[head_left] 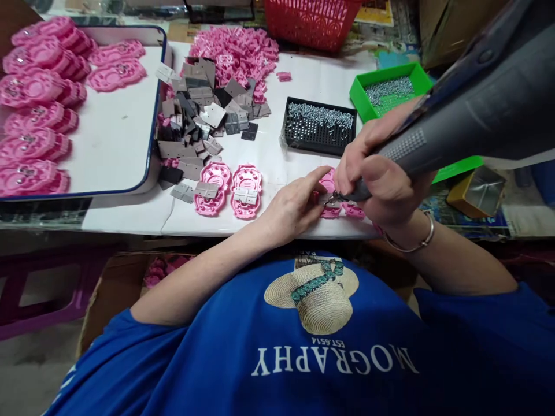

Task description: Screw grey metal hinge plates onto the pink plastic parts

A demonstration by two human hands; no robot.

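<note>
My right hand (385,173) is wrapped round a grey electric screwdriver (468,110), which slants down to the left. Its metal tip meets a pink plastic casing (330,212) near the table's front edge. My left hand (291,209) grips that casing from the left, fingers bent round its side and partly hidden. Much of the casing lies under both hands. Another pink piece (353,211) shows beside it, below the tool's nose. To the left lie two pink casings (212,205) (246,211), each with a small metal plate across it.
A white blue-rimmed tray (125,147) holds stacks of pink casings. Beside it are a heap of metal plates (195,98) and a pile of small pink parts (234,55). A black screw holder (318,141), a green screw box (362,107) and a red basket (310,26) stand farther back.
</note>
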